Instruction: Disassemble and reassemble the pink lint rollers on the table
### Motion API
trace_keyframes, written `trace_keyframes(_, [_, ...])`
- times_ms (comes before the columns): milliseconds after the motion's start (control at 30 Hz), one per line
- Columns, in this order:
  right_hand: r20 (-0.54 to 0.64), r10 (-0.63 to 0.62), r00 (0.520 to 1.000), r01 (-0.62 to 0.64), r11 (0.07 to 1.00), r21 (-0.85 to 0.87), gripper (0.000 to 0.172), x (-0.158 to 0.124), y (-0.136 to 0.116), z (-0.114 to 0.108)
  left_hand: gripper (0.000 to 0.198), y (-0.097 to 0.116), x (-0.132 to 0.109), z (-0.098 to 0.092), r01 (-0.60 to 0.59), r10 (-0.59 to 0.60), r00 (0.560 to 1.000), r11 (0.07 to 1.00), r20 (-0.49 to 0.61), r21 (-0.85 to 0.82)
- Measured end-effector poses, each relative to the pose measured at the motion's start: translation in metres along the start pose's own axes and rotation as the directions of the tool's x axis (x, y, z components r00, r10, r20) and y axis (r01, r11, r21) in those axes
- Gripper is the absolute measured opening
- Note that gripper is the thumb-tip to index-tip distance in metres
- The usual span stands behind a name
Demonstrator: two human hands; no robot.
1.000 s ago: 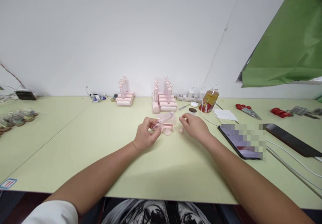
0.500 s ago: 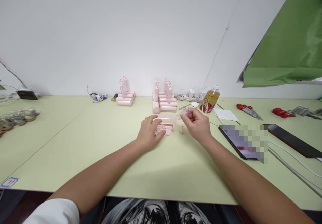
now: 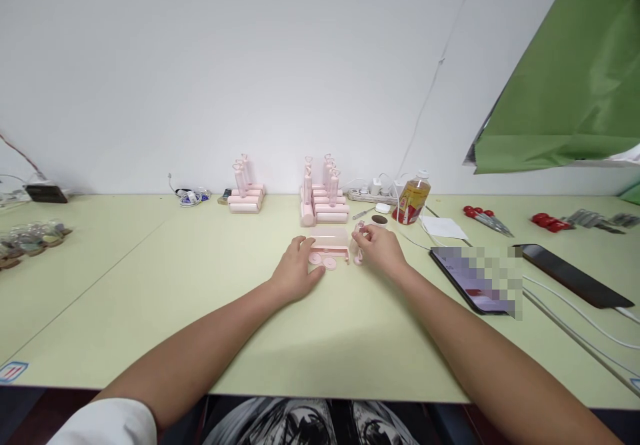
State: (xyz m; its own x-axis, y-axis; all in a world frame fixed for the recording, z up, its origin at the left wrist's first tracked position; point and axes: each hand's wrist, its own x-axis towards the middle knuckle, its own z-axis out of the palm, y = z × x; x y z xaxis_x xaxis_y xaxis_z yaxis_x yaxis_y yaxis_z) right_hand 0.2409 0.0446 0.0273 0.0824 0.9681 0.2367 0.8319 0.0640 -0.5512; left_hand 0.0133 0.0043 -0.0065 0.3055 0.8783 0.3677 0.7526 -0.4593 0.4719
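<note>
My left hand [image 3: 297,273] lies on the table at the left end of an open pink case [image 3: 330,252], its fingers spread. Whether the fingertips touch the case I cannot tell. The case's translucent lid [image 3: 330,235] stands raised behind it. Two flat pink discs [image 3: 322,261] are in front of the case, close to my left thumb. To the right of the case, my right hand [image 3: 382,250] pinches a small clear pink tube [image 3: 360,229], partly hidden by the fingers. A small pink hook-like piece [image 3: 359,257] shows just below the tube.
Pink cases with upright clear tubes [image 3: 324,213] stand behind, with another group [image 3: 247,199] farther left. A drink bottle [image 3: 414,199], power strip [image 3: 371,196] and round dark-topped item [image 3: 379,220] are at back right. Phones [image 3: 473,283], cables and red-handled tools [image 3: 486,218] lie right.
My right hand has lowered the clear tube from a tilted position to upright, near the small pink hook. My left hand stays by the case. The view has shifted slightly, and the round dark-topped item is uncovered.
</note>
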Motion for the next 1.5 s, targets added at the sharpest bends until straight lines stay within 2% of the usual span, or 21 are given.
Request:
trace_keyframes(167, [-0.016, 0.002, 1.000, -0.002, 1.000, 0.002, 0.043, -0.002, -0.003, -0.005, 0.059, 0.004, -0.001, -0.002, -0.024, 0.026, 0.999, 0.997, 0.037, -0.070])
trace_keyframes(267, [-0.092, 0.016, 0.996, -0.011, 0.999, 0.046, 0.055, -0.007, -0.007, -0.010, 0.058, -0.001, 0.006, -0.010, 0.017, -0.019, 0.999, 0.998, -0.029, -0.068])
trace_keyframes(333, [-0.145, 0.006, 0.989, 0.008, 0.996, 0.094, 0.057, -0.012, -0.011, -0.013, 0.058, -0.009, 0.015, -0.021, 0.078, -0.082, 0.991, 0.996, -0.109, -0.046])
trace_keyframes(400, [-0.179, -0.029, 0.984, 0.054, 0.988, 0.142, 0.054, -0.016, -0.014, -0.015, 0.057, -0.022, 0.029, -0.035, 0.168, -0.163, 0.968, 0.986, -0.190, 0.012])
trace_keyframes(500, [-0.192, -0.096, 0.977, 0.135, 0.969, 0.206, 0.045, -0.022, -0.019, -0.014, 0.064, -0.051, 0.056, -0.059, 0.375, -0.334, 0.914, 0.912, -0.230, 0.166])
trace_keyframes(633, [-0.093, -0.148, 0.985, 0.171, 0.930, 0.326, 0.036, -0.028, -0.022, -0.006, 0.067, -0.097, 0.090, -0.086, 0.573, -0.515, 0.818, 0.773, -0.258, 0.272])
trace_keyframes(767, [-0.041, -0.181, 0.983, 0.184, 0.918, 0.351, 0.034, -0.030, -0.022, 0.004, 0.068, -0.128, 0.112, -0.096, 0.628, -0.585, 0.778, 0.712, -0.229, 0.315])
trace_keyframes(900, [-0.029, -0.219, 0.975, 0.216, 0.912, 0.349, 0.034, -0.032, -0.022, 0.007, 0.072, -0.138, 0.119, -0.095, 0.598, -0.572, 0.799, 0.729, -0.183, 0.333])
trace_keyframes(1133, [-0.034, -0.247, 0.969, 0.240, 0.891, 0.384, 0.034, -0.035, -0.026, 0.004, 0.055, -0.135, 0.107, -0.100, 0.559, -0.511, 0.829, 0.756, -0.225, 0.342])
trace_keyframes(1233, [-0.013, -0.283, 0.959, 0.263, 0.870, 0.418, 0.033, -0.037, -0.027, 0.007, 0.050, -0.125, 0.093, -0.104, 0.482, -0.397, 0.862, 0.835, -0.316, 0.264])
trace_keyframes(1300, [0.017, -0.316, 0.949, 0.275, 0.850, 0.449, 0.033, -0.038, -0.027, 0.009, 0.049, -0.112, 0.084, -0.103, 0.379, -0.318, 0.859, 0.922, -0.401, 0.081])
trace_keyframes(1367, [0.044, -0.351, 0.935, 0.289, 0.829, 0.479, 0.034, -0.039, -0.026, 0.012, 0.052, -0.094, 0.074, -0.097, 0.297, -0.359, 0.823, 0.933, -0.441, -0.204])
trace_keyframes(1400, [0.048, -0.368, 0.929, 0.300, 0.820, 0.488, 0.036, -0.040, -0.027, 0.013, 0.056, -0.082, 0.069, -0.092, 0.245, -0.397, 0.812, 0.897, -0.428, -0.367])
trace_keyframes(1433, [0.045, -0.383, 0.923, 0.313, 0.812, 0.493, 0.039, -0.041, -0.028, 0.014, 0.058, -0.070, 0.063, -0.086, 0.183, -0.414, 0.823, 0.841, -0.388, -0.509])
trace_keyframes(1500, [0.031, -0.414, 0.910, 0.347, 0.797, 0.494, 0.053, -0.045, -0.032, 0.016, 0.055, -0.042, 0.048, -0.073, 0.092, -0.385, 0.881, 0.711, -0.276, -0.697])
